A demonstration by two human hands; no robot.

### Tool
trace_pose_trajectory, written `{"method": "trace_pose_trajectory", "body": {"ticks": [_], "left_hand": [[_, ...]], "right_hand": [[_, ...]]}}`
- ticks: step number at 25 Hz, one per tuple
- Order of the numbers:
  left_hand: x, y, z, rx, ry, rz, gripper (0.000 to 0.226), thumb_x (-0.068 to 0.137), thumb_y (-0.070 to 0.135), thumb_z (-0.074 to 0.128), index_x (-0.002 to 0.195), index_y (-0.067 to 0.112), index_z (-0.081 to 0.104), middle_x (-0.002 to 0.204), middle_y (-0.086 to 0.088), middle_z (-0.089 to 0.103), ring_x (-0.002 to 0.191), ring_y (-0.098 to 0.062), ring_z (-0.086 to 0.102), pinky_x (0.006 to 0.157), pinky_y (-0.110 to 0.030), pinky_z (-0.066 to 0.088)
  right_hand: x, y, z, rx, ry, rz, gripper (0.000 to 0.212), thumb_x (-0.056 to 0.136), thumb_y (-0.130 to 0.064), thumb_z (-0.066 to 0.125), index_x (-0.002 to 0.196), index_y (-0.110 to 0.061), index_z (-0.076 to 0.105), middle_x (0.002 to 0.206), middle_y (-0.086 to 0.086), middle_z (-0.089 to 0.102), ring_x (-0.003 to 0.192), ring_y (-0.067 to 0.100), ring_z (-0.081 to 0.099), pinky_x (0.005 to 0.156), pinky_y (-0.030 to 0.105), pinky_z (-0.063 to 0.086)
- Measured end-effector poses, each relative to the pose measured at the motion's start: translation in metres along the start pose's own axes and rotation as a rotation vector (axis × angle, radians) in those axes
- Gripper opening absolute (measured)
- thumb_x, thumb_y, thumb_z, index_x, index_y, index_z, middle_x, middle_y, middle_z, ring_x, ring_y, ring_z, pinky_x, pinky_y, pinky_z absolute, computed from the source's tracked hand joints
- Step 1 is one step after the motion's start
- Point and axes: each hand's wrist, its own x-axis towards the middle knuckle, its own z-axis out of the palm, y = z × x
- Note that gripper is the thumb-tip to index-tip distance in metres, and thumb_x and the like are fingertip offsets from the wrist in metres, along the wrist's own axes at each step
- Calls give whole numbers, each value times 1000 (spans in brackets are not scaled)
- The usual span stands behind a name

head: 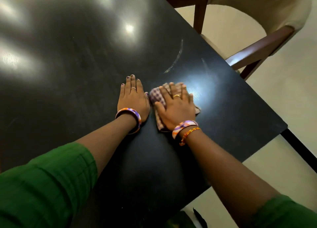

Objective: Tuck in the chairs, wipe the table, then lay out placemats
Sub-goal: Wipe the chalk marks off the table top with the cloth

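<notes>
While two flat hands press the one table (68, 73), the right hand (173, 107) seemingly covers one cloth (157, 97).

My left hand (133, 97) lies flat on the glossy black rectangular table (68, 73), just left of my right hand (175, 106), which presses the checked cotton cloth (157, 97) underneath. Beyond and right stands the cream-upholstered wooden armchair (257, 22).

Single head cam, wide-angle, looking fwd and steeply down, sitting close over the table (68, 73), which is filling most of the frame. It's facing the far-right corner; chair (267, 39) showing upper right.
</notes>
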Motion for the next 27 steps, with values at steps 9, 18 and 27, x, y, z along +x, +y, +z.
{"method": "trace_pose_trajectory", "body": {"ticks": [9,18,27], "left_hand": [[35,24,1,-1,72,-117,55,100,28,23,149,6,12,159,-11,3,148,-24,0,120,-36,2],[56,33,6,7,84,-349,59,101,35,20,150,7,4,159,-8,-4,148,-22,-5,120,-35,-1],[55,35,4,-13,87,-363,58,101,36,20,150,10,5,160,-5,-2,148,-20,-3,119,-34,0]], "right_hand": [[107,132,-29,-14,32,180,58,95,-49,31,149,-30,21,159,2,15,146,32,6,117,51,7],[208,69,-22,-10,-69,-291,57,95,-51,28,148,-31,23,159,4,16,145,36,6,116,53,6],[225,142,-30,-81,5,-361,78,78,-62,11,148,-30,25,157,3,22,144,33,15,117,53,13]]}}
